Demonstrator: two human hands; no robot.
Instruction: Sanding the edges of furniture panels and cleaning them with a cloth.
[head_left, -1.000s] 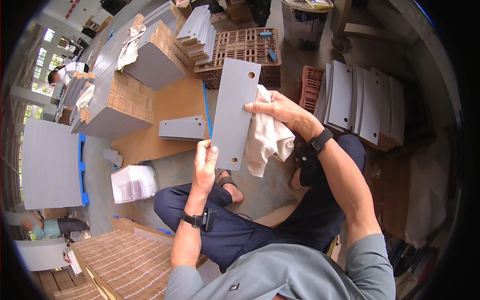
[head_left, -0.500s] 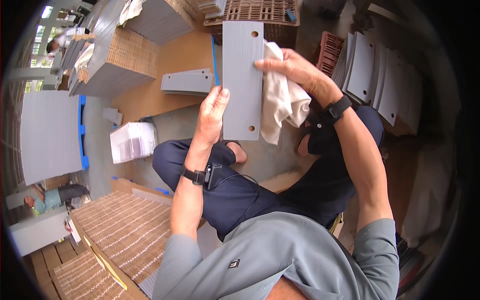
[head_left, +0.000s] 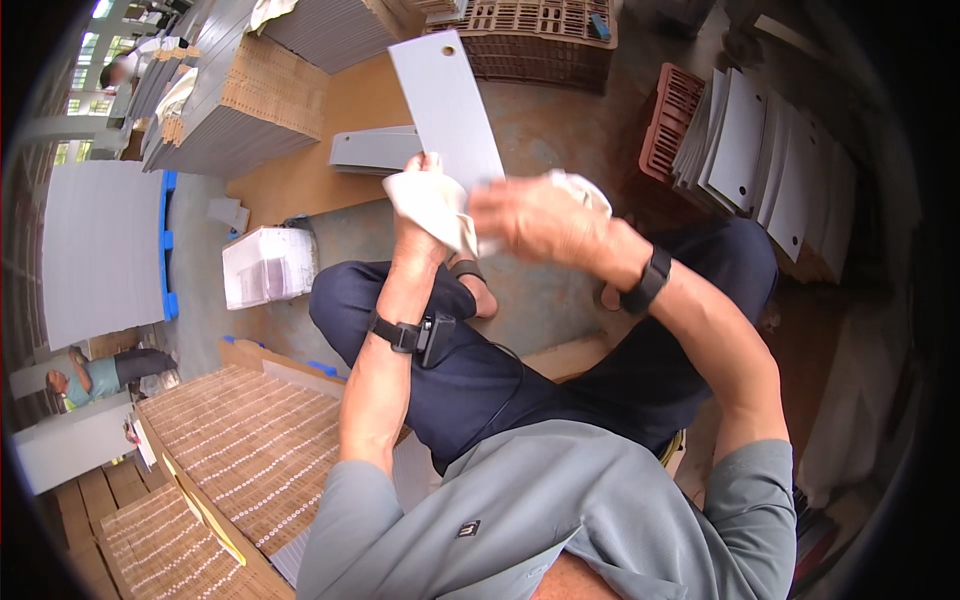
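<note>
A grey rectangular board (head_left: 445, 105) with a round hole near its far end tilts up and to the left in front of me. My left hand (head_left: 422, 225) grips its near part, thumb over the face. A cream cloth (head_left: 430, 203) drapes across the left hand and the board's near end, hiding the lower hole. My right hand (head_left: 545, 222), smeared by motion, presses the cloth at the board's near right side; part of the cloth shows behind its knuckles.
Similar boards lie in a small pile (head_left: 370, 150) on a brown sheet, beside tall stacks (head_left: 250, 100). A reddish-brown crate (head_left: 668, 125) and leaning boards (head_left: 740, 140) stand right. A white box (head_left: 268, 268) sits left of my knee. Other people are at far left.
The board has tilted leftward and its far end moved left. My right hand has swept the cloth down and left, over the board's near end and my left hand.
</note>
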